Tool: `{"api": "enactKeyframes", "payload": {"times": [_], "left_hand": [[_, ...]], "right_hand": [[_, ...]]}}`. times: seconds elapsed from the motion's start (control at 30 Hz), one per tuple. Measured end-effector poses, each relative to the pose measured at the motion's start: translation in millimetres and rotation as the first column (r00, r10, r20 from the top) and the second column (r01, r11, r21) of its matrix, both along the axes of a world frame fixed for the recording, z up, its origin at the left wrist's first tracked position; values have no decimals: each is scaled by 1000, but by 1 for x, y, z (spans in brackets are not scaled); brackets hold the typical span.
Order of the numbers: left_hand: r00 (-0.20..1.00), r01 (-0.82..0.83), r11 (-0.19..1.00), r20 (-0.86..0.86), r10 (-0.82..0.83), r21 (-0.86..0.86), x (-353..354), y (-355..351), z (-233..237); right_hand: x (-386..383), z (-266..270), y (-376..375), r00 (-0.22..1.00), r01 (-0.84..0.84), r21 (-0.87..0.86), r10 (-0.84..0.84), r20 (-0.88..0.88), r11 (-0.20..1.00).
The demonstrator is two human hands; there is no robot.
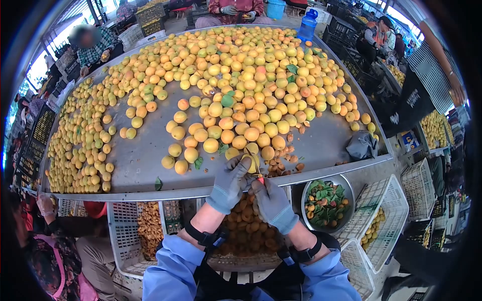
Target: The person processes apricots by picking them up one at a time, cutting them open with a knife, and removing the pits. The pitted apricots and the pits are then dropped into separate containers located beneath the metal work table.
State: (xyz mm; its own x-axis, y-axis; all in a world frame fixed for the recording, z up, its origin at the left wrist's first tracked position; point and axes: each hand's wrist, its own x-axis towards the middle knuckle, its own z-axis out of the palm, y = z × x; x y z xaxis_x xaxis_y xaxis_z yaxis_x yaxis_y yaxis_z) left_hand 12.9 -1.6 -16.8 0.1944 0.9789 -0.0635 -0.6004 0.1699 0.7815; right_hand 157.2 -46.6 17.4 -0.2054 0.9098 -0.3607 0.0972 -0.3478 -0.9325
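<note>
My left hand (227,185), in a grey work glove, is closed around a yellow apricot (254,163) just above the table's near edge. My right hand (274,204), gloved the same way, grips a small tool with a red handle (260,179). A thin dark part of that tool meets the apricot; its exact shape is too small to make out. Beyond my hands lies a wide heap of apricots (241,75) on the metal table (150,135). Apricot stones and brown scraps (282,163) are scattered just right of my hands.
Below the table edge are a crate of apricots (246,226), a white crate of stones (149,226), and a metal bowl (353,195) with leaves and fruit. White crates (386,205) stand at right. A blue bottle (307,25) and dark bag (362,145) rest on the table. Several people work nearby.
</note>
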Motion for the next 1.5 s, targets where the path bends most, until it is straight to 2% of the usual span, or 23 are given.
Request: {"api": "enactKeyframes", "payload": {"times": [0.1,0.17,0.23,0.27,0.33,0.4,0.43,0.5,0.57,0.63,0.7,0.83,0.9,1.03,1.07,1.1,1.13,1.23,1.27,1.33,1.4,1.47,1.5], "left_hand": [[996,61,995,66,-57,-73,-3,-3,-2],[999,17,996,46,-13,-88,1,-6,0],[999,-28,995,24,30,-99,6,-7,1],[997,-73,992,-23,71,-104,8,-9,0],[991,-120,987,-69,113,-109,8,-9,-5],[944,-199,979,-263,201,34,8,-6,-7],[944,-199,979,-263,201,34,9,-7,-4],[967,-168,986,-194,163,-13,9,-10,3],[963,-179,984,-203,175,-3,11,-8,-5],[959,-190,982,-211,187,6,14,-8,-2],[972,-229,972,-61,225,-53,17,-8,3],[973,-222,972,-73,217,-69,14,-8,-3],[984,-178,965,-25,176,-192,13,-8,2],[984,-176,954,-23,176,-242,19,-15,19],[975,-218,951,-87,203,-220,20,-17,16],[961,-257,946,-149,231,-196,22,-18,13],[962,-257,946,-149,230,-196,23,-17,10],[973,-229,946,-67,219,-231,19,-13,9],[984,-180,968,-21,180,-176,17,-12,14],[990,-133,984,27,137,-115,10,-9,20],[987,1,998,-158,9,65,1,-7,20],[992,-1,998,-129,8,56,-1,-7,15],[995,-1,999,-100,6,49,-1,-6,10]], "right_hand": [[-2,0,-2,1000,12,6,-12,19,1000],[-3,4,-4,999,18,5,-18,29,1000],[-3,14,-3,999,24,-138,-29,-36,990],[-2,22,-3,999,21,-138,-26,-35,990],[3,36,-2,997,-36,-257,16,-80,966],[2,31,-4,998,-26,-185,16,-57,982],[1,27,-4,999,-16,-110,12,-36,994],[-1,20,-6,999,4,-124,-10,-47,992],[-5,9,-8,998,20,-139,-29,-58,990],[-9,-2,-10,997,59,21,-58,-44,998],[-9,-2,-10,997,58,-20,-59,-53,998],[-9,-3,-9,999,30,-53,-31,-29,998],[-8,-3,-8,1000,18,-85,-20,-24,996],[-13,0,-9,998,57,-110,-54,33,992],[-14,-18,-8,998,60,-114,-56,34,992],[-14,-48,-5,982,61,155,-87,167,986],[-16,-57,-2,948,20,412,-149,282,911],[-11,-43,-2,946,-1,436,-141,293,900],[-10,-33,-3,946,-1,436,-141,293,900],[-6,-18,-3,998,40,188,-47,35,981],[-4,-20,-2,996,20,208,-37,79,978],[-5,-18,-3,992,2,223,-30,123,975],[-7,-12,-3,997,21,143,-31,68,990]]}}
